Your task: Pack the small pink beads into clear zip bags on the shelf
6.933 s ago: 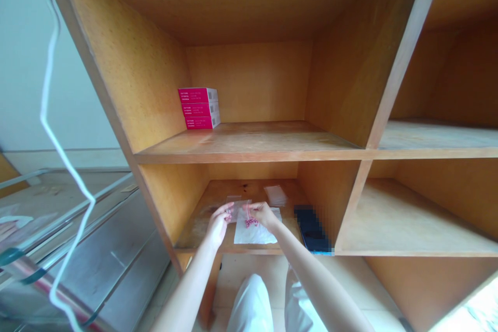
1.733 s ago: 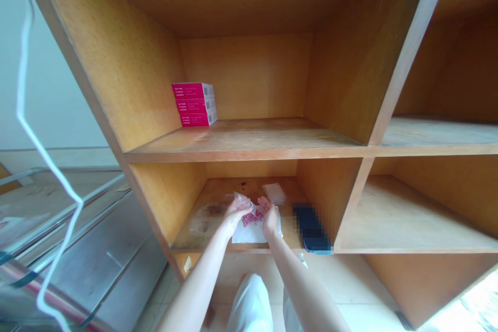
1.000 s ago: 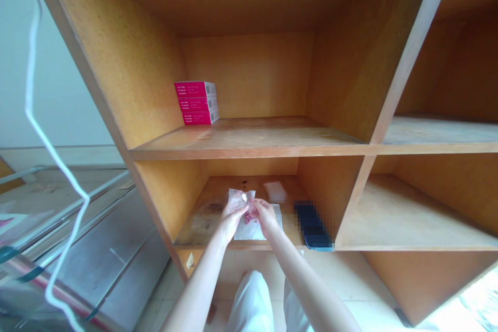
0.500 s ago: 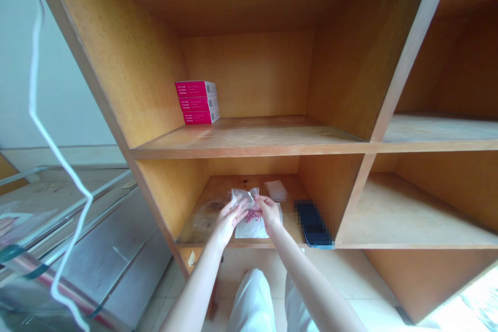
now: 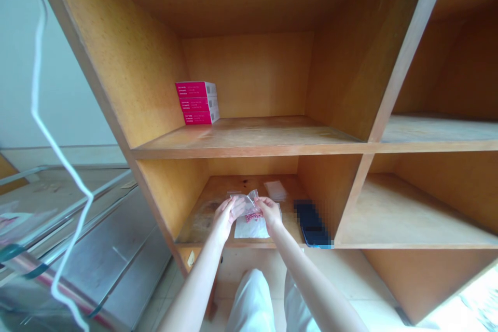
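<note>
Both my hands work low in the lower cubby of a wooden shelf unit. My left hand (image 5: 229,216) and my right hand (image 5: 269,212) pinch a crumpled clear plastic bag (image 5: 243,202) between them, just above a white sheet of paper (image 5: 252,230). A small cluster of pink beads (image 5: 253,217) lies right beside my right hand's fingers. I cannot tell whether the beads are inside the bag. A second flat clear bag (image 5: 275,190) lies behind my right hand, untouched.
A stack of 3 pink boxes (image 5: 196,103) stands on the shelf above. A dark phone-like object (image 5: 312,224), pixelated, lies right of my hands. A white wire (image 5: 39,88) hangs at left, beside a metal-framed glass table (image 5: 78,228). My white-trousered knees show below.
Over the last second my hands have drawn closer and the bag has crumpled lower between them. The view has shifted only slightly.
</note>
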The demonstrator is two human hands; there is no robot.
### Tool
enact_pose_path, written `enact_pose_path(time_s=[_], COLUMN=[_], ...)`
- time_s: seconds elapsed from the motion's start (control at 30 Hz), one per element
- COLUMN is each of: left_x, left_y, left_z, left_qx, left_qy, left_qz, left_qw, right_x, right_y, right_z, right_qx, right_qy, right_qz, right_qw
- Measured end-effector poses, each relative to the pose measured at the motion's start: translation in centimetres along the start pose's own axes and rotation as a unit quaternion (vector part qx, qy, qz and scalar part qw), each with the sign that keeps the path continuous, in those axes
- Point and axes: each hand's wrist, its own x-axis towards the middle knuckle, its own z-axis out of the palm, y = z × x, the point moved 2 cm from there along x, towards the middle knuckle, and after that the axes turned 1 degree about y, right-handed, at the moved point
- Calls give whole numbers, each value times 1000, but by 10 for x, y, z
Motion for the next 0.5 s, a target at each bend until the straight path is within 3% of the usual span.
enact_pose_path(time_s=[0.5], left_x=[3], left_y=[-1], left_z=[-5], left_qx=[-12], left_qy=[37], left_qz=[18], left_qw=[999], right_x=[0], right_y=[2], right_z=[-1], right_qx=[6], right_qy=[13], right_qz=[-11], right_qw=[1000])
